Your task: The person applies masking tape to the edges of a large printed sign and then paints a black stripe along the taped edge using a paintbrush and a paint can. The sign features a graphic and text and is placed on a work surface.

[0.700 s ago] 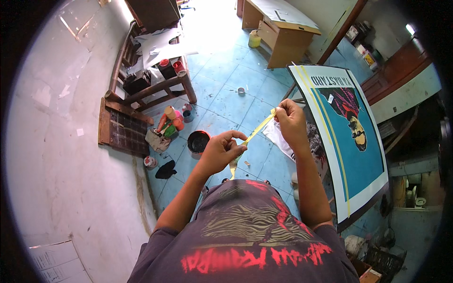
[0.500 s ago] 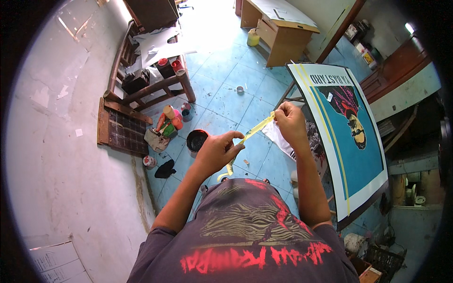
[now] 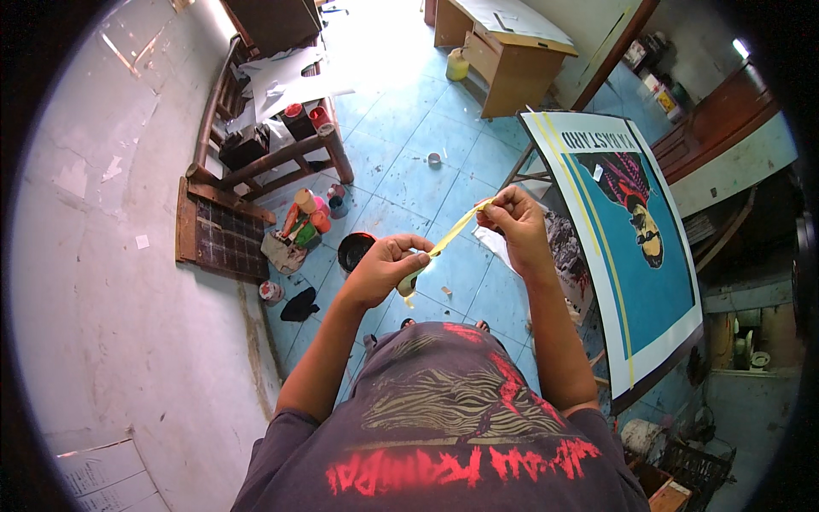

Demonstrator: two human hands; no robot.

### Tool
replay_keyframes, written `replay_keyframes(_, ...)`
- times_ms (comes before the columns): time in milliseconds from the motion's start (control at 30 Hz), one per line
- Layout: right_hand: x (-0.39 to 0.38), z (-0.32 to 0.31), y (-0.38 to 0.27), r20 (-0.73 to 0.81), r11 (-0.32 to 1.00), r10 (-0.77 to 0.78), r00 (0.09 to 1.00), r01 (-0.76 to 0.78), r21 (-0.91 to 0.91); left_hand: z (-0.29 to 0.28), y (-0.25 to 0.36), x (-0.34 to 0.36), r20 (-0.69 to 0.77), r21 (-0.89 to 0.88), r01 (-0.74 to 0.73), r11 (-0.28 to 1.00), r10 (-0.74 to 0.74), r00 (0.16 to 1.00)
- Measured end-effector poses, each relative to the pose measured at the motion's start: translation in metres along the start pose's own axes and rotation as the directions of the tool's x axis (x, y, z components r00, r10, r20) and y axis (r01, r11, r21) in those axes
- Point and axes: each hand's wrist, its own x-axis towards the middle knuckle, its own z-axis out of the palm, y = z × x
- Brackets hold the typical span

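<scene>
A strip of yellow masking tape [image 3: 456,234] is stretched at a slant between my two hands, in front of my body. My left hand [image 3: 382,273] pinches its lower part between thumb and fingers, and a loose tail curls down below that grip. The upper end sits between the thumb and fingers of my right hand [image 3: 520,229]. To the right of this hand stands a tilted poster [image 3: 657,299] with a teal field, a painted figure and a white border. Long yellow stripes [image 3: 602,235] run down its left border.
Left of my hands, a black-filled paint bucket [image 3: 355,253] stands on the blue tiled floor, near paint containers [image 3: 317,218] and a black cloth [image 3: 299,305]. Further back are a bamboo bench [image 3: 290,162] holding papers and red pots, and a wooden desk [image 3: 520,72].
Both hands have shifted slightly left, still holding the tape. The loose tail under my left hand has drawn up and hangs in a shorter curl.
</scene>
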Motion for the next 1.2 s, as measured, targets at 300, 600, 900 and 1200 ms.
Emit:
replay_keyframes(300,0.003,0.005,0.002,-0.058,0.980,-0.071,0.996,0.059,-0.188,-0.010,-0.005,-0.003,0.123,-0.184,0.120,0.976,-0.098,0.988)
replay_keyframes(600,0.011,-0.004,-0.008,0.001,0.904,-0.116,0.993,0.106,-0.414,-0.012,0.002,0.000,0.136,-0.107,0.108,0.988,-0.093,0.986)
replay_keyframes(900,0.010,-0.005,-0.018,0.010,0.938,-0.004,1.000,0.007,-0.345,-0.018,0.002,0.005,0.171,0.157,-0.013,0.988,-0.014,0.985)
replay_keyframes(1200,0.010,-0.001,-0.019,0.036,0.875,-0.073,0.997,0.081,-0.478,-0.002,0.014,0.001,0.153,0.379,-0.024,0.925,-0.038,0.987)
